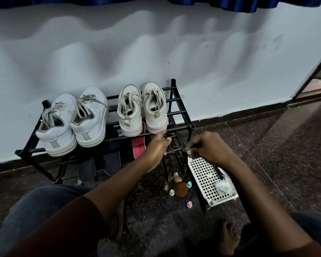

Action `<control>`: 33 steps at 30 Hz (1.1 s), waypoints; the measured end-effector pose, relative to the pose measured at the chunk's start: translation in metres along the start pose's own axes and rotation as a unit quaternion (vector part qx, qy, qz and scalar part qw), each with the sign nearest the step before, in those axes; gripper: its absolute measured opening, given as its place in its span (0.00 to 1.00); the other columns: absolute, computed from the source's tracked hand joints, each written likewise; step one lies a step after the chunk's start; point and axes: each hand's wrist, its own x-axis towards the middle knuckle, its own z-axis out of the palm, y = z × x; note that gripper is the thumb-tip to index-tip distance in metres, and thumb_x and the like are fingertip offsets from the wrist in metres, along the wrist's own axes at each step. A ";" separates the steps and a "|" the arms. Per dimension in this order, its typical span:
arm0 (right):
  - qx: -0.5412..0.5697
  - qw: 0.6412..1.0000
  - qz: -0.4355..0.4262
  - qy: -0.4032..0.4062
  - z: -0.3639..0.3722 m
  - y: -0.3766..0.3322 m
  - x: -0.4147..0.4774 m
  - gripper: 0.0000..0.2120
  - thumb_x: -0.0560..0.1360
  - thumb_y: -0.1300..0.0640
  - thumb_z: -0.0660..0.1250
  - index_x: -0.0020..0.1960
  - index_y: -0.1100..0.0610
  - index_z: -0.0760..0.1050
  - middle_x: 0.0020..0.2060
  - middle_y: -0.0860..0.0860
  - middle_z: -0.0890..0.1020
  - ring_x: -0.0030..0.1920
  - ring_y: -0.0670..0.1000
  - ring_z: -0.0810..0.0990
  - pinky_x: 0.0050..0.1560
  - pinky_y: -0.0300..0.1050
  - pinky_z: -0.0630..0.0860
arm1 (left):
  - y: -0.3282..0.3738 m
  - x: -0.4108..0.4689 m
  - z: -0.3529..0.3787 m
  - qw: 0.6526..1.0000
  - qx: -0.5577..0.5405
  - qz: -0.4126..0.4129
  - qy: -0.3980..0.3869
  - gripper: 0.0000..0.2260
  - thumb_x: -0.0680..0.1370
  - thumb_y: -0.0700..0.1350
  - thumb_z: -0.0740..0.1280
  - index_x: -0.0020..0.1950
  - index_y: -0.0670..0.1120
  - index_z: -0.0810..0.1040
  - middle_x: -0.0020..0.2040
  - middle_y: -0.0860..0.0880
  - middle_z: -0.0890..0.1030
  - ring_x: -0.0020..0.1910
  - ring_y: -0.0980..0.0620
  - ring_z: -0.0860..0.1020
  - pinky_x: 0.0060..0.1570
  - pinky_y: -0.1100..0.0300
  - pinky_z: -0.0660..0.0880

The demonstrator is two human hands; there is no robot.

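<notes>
- Black shoe rack (pixel 192 126) stands on the floor (pixel 267 145) against the wall (pixel 156 52), at 12 o'clock from the person.
- Right hand (pixel 206 145): at the rack's front-right leg, lower tier. The grip is a fingertip pinch on a thin black rod (pixel 219 173), whose free end lies over the tray.
- Left hand (pixel 159 143): at 9 o'clock of the right hand, fingers curled at a lower front bar. It is motion-blurred, so cannot tell whether the grip is grasping the bar.
- Top tier: white sneakers (pixel 70 123) at the 9 o'clock end, cream sneakers (pixel 143 112) at the 3 o'clock end, heels toward the person.
- Lower tier: dark slippers (pixel 100 160) and a red sandal (pixel 139 147), partly hidden.
- White perforated tray (pixel 202 179) lies on the floor at 6 o'clock of the right hand, with a white wad (pixel 223 187) on it.
- At 9 o'clock of the tray: a brown furry toy (pixel 181 189) and small capped bottles (pixel 189 184).
</notes>
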 end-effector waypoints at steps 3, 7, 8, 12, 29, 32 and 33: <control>-0.034 0.999 -0.002 -0.014 0.005 -0.005 -0.001 0.05 0.70 0.67 0.70 0.44 0.60 0.83 0.39 0.53 0.85 0.38 0.45 0.83 0.44 0.32 0.77 | 0.001 -0.005 0.007 0.997 -0.073 0.022 0.001 0.11 0.82 0.36 0.54 0.52 0.41 0.76 0.33 0.50 0.63 0.32 0.56 0.61 0.32 0.63 0.60; 0.077 0.997 0.013 -0.027 0.008 -0.015 -0.004 0.07 0.72 0.70 0.68 0.46 0.62 0.82 0.37 0.52 0.83 0.36 0.45 0.82 0.42 0.31 0.78 | 0.007 -0.014 0.016 0.987 -0.158 0.029 0.005 0.12 0.82 0.36 0.52 0.44 0.41 0.73 0.35 0.48 0.73 0.31 0.56 0.71 0.33 0.65 0.68; 0.108 0.994 0.016 -0.016 0.008 -0.017 -0.004 0.07 0.72 0.70 0.68 0.46 0.62 0.81 0.37 0.52 0.83 0.35 0.44 0.82 0.42 0.32 0.78 | 0.008 -0.016 0.017 0.984 -0.178 0.026 -0.011 0.12 0.82 0.36 0.52 0.45 0.41 0.74 0.35 0.47 0.75 0.31 0.56 0.74 0.33 0.65 0.72; 0.098 0.989 0.006 0.114 0.013 -0.019 0.000 0.08 0.68 0.67 0.73 0.46 0.61 0.82 0.37 0.53 0.84 0.33 0.44 0.81 0.41 0.35 0.79 | 0.007 -0.019 0.020 0.969 -0.240 -0.003 -0.062 0.12 0.82 0.35 0.54 0.49 0.42 0.76 0.34 0.49 0.80 0.34 0.57 0.78 0.43 0.60 0.76; 0.295 0.926 0.069 0.223 0.029 -0.004 0.005 0.11 0.66 0.65 0.74 0.38 0.55 0.73 0.34 0.52 0.81 0.38 0.55 0.82 0.48 0.54 0.80 | 0.006 -0.027 0.026 0.981 -0.187 0.020 -0.044 0.09 0.80 0.39 0.60 0.56 0.43 0.79 0.48 0.53 0.83 0.53 0.58 0.79 0.57 0.64 0.73; 0.313 0.921 0.077 0.220 0.032 -0.001 0.008 0.11 0.66 0.63 0.74 0.40 0.55 0.72 0.34 0.52 0.75 0.37 0.53 0.76 0.47 0.53 0.77 | 0.009 -0.026 0.026 0.982 -0.184 0.027 -0.041 0.10 0.80 0.40 0.59 0.54 0.41 0.79 0.42 0.54 0.85 0.46 0.62 0.81 0.45 0.70 0.75; 0.329 0.919 0.072 0.207 0.033 -0.001 0.009 0.10 0.68 0.64 0.73 0.40 0.56 0.72 0.36 0.54 0.77 0.39 0.52 0.75 0.47 0.52 0.77 | 0.010 -0.025 0.026 0.981 -0.191 0.027 -0.033 0.10 0.80 0.40 0.59 0.55 0.41 0.79 0.41 0.55 0.85 0.44 0.63 0.81 0.42 0.72 0.74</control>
